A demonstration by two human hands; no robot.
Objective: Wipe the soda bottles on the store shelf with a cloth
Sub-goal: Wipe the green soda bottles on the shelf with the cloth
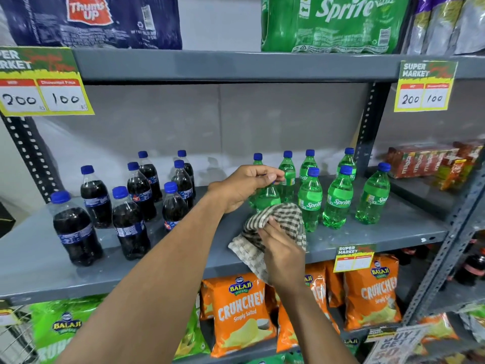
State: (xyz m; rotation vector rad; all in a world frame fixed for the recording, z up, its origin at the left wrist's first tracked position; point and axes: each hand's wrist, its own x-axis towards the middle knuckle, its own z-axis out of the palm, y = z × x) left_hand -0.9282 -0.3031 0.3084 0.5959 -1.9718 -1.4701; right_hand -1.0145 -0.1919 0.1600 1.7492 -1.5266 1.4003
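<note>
Left grip [245, 185] pinching Sprite bottle [267, 197] cap; right grip [282, 248] clutching checked cloth [278, 219] against it; Thums Up pack [91, 19] overhead.

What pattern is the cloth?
Checked: dark brown and cream squares on the cloth, seen in the head view.

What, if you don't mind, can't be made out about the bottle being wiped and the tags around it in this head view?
- Held Sprite bottle: cap under the left hand, label and base behind the checked cloth in the right hand.
- Lower price tag: figures too faint to read.
- Left price tag: cut off by the frame's left edge.
</note>
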